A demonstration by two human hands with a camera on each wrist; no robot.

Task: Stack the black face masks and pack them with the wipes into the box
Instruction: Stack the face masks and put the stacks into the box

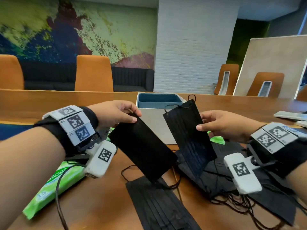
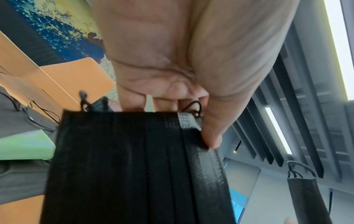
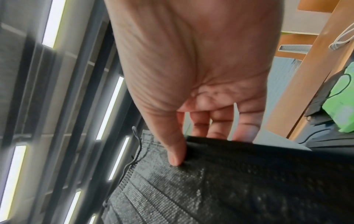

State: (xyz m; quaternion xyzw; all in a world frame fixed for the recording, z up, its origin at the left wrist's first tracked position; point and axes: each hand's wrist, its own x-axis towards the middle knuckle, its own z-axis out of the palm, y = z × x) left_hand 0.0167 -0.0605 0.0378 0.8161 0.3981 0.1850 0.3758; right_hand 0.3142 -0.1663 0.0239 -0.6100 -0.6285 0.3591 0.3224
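- Black pleated fabric hangs from both hands: the left hand (image 1: 114,112) pinches one face mask (image 1: 142,150) at its top short edge, thumb in front, fingers behind, and the mask droops below the fingertips, clear of the table (image 1: 99,193).
- By the same grip the right hand (image 1: 221,125) holds a second mask (image 1: 189,138) at its long edge, thumb pressed on the near face, fingers behind; the mask stands above and below the thumb (image 3: 176,153).
- Between and beyond the two sets of fingers sits the box (image 1: 154,123), white outside, blue inside; I can see nothing in it, though its floor is hidden.
- Judged from this, the task is at an early stage: no neat stack shows, and nothing appears packed. Pairing the two held masks looks like the step in hand.
- Count of masks: two held, one lying flat (image 1: 159,206) below the left fingertips, and a loose heap (image 1: 249,188) under the right hand, too tangled to count.
- Wipes: one green pack (image 1: 54,185) under the left wrist; green scraps (image 1: 217,140) near the box suggest more, number unclear.
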